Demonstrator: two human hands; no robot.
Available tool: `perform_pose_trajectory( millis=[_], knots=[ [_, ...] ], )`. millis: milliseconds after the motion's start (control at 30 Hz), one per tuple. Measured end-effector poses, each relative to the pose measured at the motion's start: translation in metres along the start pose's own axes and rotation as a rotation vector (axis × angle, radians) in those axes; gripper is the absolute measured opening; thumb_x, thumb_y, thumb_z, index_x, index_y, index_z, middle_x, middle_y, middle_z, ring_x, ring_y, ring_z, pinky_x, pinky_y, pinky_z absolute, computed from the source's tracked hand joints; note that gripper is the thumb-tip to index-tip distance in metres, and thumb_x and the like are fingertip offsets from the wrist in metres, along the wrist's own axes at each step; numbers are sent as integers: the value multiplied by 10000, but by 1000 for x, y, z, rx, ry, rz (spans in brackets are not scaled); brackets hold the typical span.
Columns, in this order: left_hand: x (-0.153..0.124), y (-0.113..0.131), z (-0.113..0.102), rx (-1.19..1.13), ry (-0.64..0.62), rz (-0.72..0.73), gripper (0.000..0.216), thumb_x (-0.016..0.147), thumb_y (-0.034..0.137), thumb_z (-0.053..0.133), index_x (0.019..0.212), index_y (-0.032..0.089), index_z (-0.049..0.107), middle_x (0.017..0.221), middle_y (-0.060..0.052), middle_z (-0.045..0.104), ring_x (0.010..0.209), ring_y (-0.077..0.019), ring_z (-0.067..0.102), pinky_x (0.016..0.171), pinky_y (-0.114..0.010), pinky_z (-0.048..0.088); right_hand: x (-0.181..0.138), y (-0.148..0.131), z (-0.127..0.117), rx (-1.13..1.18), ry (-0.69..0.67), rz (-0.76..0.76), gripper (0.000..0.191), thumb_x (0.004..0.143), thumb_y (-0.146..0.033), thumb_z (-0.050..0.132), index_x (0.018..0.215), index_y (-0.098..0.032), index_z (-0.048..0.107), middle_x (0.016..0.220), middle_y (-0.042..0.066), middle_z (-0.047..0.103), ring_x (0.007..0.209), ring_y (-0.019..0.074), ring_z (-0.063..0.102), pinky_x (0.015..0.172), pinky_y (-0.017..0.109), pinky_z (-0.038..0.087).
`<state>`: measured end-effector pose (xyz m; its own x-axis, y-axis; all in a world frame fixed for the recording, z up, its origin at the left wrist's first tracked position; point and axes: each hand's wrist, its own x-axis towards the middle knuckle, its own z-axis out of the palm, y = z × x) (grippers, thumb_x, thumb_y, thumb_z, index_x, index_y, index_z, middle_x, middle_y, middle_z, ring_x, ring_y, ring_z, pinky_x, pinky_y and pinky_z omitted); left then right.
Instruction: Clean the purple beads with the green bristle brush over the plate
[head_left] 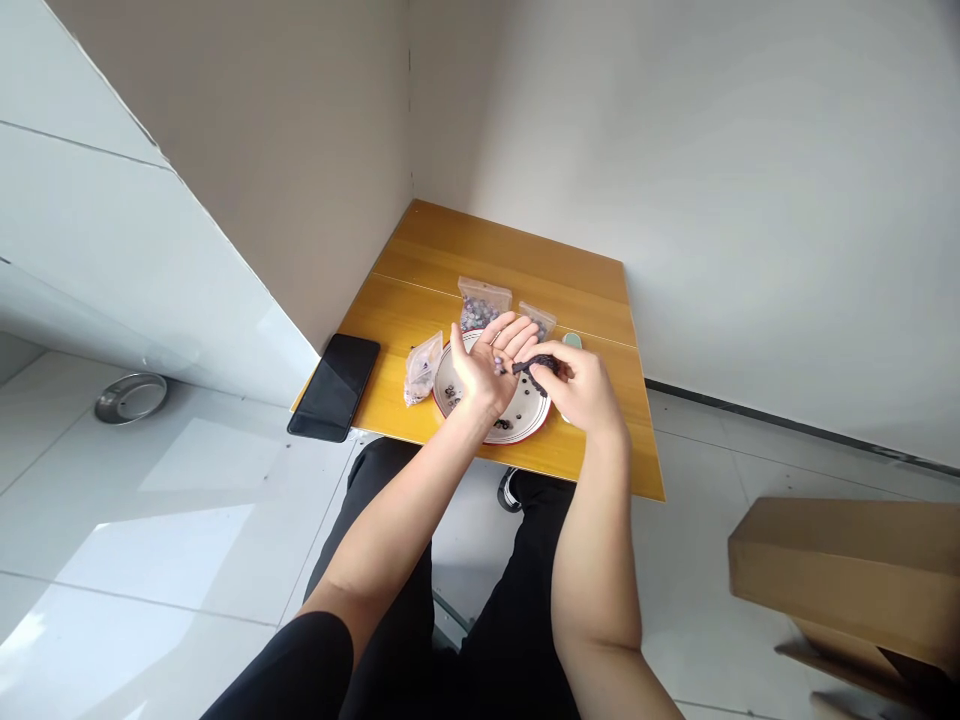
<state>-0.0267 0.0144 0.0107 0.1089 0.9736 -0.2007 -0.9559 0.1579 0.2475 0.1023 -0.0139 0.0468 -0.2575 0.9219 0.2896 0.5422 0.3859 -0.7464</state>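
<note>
My left hand (486, 368) is palm up above the plate, fingers stretched out, with a few small purple beads (499, 366) lying on the palm. Pinched in my right hand (576, 385) is a dark cord bundle (541, 366), its end pointing at the left palm; its exact kind is hard to make out. Under both hands sits a white plate (538, 412) with a red rim. Dark beads (502, 425) and several lighter ones (451, 396) are scattered on it, partly hidden by my left hand and wrist.
Zip bags of beads stand around the plate: one left (422, 372), a large one behind (484, 303), a smaller one (538, 318) beside it. A black phone (334, 387) lies at the wooden table's (517, 240) left edge. A metal bowl (131, 397) and cardboard box (840, 560) are on the floor.
</note>
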Motion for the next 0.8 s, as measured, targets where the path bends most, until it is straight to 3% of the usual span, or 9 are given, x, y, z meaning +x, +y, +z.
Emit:
perform_pose_trajectory(
  millis=[133,333,433,600,800],
  knots=[
    [-4,-3,1,30,4,3,776,930,741,240,957,127,714,982,-168,775,1243,-324,667,1117,-444,476,2,-6,13,-128,-101,-37,169,874,-209,594,928,-233,753,877,9,744,614,136,524,617,297,431],
    [-7,-2,-3,54,-27,-13,783,944,717,209,946,117,712,1053,-183,771,1284,-336,640,1153,-469,434,8,-12,25,-300,-1,-63,151,901,-245,611,980,-239,740,999,37,756,750,182,605,682,321,441],
    [-5,2,-5,55,3,36,772,936,719,250,953,107,720,1026,-179,775,1253,-334,662,1144,-446,446,8,-14,22,-360,-15,-40,139,913,-239,597,949,-242,732,963,32,751,738,182,605,652,319,411],
    [-5,3,-9,61,-4,48,769,923,739,277,959,113,722,1032,-175,777,1252,-343,661,1129,-459,468,7,-13,19,-277,-158,-5,119,902,-250,614,928,-236,730,944,29,745,712,173,590,649,317,427],
    [-10,2,-10,49,2,16,767,941,709,229,960,113,713,1086,-178,768,1297,-322,633,1167,-445,434,8,-12,25,-275,-100,-20,134,906,-267,617,973,-253,732,973,27,756,708,174,600,661,331,459]
  ],
)
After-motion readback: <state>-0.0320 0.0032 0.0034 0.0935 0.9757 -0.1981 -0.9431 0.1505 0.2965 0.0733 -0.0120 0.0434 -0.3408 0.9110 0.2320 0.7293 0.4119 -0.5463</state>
